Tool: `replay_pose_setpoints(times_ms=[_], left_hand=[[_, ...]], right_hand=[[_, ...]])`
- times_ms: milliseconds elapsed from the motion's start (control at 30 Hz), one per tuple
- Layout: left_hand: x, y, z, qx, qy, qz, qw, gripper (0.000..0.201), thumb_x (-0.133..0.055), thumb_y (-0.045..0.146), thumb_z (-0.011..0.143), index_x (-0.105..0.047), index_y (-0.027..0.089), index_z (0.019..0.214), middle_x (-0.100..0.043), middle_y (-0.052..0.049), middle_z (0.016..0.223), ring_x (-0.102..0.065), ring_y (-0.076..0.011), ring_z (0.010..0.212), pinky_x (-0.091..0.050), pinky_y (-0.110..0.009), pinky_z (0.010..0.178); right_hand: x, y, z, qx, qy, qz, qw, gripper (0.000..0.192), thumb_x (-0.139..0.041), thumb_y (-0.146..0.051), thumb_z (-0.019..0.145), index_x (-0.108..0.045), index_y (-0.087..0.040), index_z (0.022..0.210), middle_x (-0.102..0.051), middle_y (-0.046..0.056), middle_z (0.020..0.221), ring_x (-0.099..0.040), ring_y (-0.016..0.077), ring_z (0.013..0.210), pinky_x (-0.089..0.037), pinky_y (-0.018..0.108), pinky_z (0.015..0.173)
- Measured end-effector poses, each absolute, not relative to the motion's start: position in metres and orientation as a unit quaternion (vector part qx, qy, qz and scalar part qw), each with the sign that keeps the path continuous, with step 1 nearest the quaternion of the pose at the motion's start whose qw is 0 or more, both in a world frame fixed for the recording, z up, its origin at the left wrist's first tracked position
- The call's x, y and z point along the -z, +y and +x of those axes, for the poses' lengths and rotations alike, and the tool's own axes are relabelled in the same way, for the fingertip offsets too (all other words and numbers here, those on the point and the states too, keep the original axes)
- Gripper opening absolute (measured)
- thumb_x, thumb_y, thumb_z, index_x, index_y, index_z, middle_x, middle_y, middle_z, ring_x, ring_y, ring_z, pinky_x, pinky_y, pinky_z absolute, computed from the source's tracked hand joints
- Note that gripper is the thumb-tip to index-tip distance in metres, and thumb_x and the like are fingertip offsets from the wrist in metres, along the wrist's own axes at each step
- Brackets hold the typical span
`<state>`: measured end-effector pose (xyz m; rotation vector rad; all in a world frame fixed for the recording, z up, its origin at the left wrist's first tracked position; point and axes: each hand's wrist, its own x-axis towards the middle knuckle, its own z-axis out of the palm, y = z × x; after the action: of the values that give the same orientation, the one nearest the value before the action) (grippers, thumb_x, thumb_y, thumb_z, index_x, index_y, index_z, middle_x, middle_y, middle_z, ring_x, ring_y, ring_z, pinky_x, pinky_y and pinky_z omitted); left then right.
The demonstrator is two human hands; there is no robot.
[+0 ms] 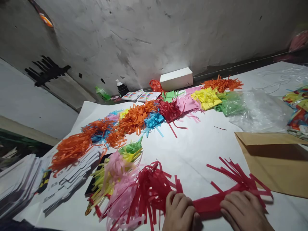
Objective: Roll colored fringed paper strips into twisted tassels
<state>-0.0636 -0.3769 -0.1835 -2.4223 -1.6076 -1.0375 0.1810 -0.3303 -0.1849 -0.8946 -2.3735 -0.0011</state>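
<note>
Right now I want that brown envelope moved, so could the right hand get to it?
Probably yes. The right hand presses the red fringed paper, and the brown envelope lies just beyond it, with only red fringe strips between.

Red fringed paper strip (211,202), flat on white table sheet (192,154)

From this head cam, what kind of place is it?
Probably a makeshift craft workshop for paper decorations. Heaps of fringed tissue paper in many colours cover a paper-covered table against a rough grey wall. Both hands, left hand and right hand, press a red fringed strip.
</note>
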Motion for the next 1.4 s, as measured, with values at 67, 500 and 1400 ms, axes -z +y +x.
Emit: replay_pose_setpoints(times_ms=[67, 500, 1400], left_hand=[[0.181, -0.377, -0.060, 0.335, -0.557, -0.760, 0.006, 0.021, -0.048, 0.011, 0.091, -0.057, 0.021, 0.076, -0.064, -0.001, 0.077, -0.059, -0.0182, 0.075, -0.040, -0.042, 0.091], [0.182, -0.371, -0.056, 0.282, -0.627, -0.726, 0.009, 0.015, -0.062, 0.012, 0.084, -0.057, 0.021, 0.073, -0.062, 0.000, 0.080, -0.056, -0.0210, 0.081, -0.038, -0.044, 0.090], [0.176, -0.384, -0.050, 0.311, -0.634, -0.707, -0.035, 0.016, -0.056, 0.007, 0.082, -0.057, 0.022, 0.077, -0.065, -0.003, 0.088, -0.060, -0.0216, 0.085, -0.038, -0.042, 0.087]], right_hand=[[0.189, -0.329, 0.174, -0.057, -0.859, -0.416, 0.292, 0.027, -0.042, -0.016, 0.103, -0.062, -0.024, 0.086, -0.064, -0.004, 0.078, -0.060, 0.0160, 0.074, -0.033, 0.036, 0.080], [0.178, -0.328, 0.156, -0.017, -0.889, -0.295, 0.351, 0.032, -0.039, -0.009, 0.101, -0.069, -0.021, 0.101, -0.073, 0.003, 0.092, -0.064, 0.0209, 0.094, -0.026, 0.046, 0.110], [0.185, -0.328, 0.165, -0.061, -0.822, -0.468, 0.318, 0.030, -0.040, -0.022, 0.102, -0.064, -0.024, 0.084, -0.065, 0.002, 0.087, -0.061, 0.0221, 0.085, -0.033, 0.045, 0.093]])
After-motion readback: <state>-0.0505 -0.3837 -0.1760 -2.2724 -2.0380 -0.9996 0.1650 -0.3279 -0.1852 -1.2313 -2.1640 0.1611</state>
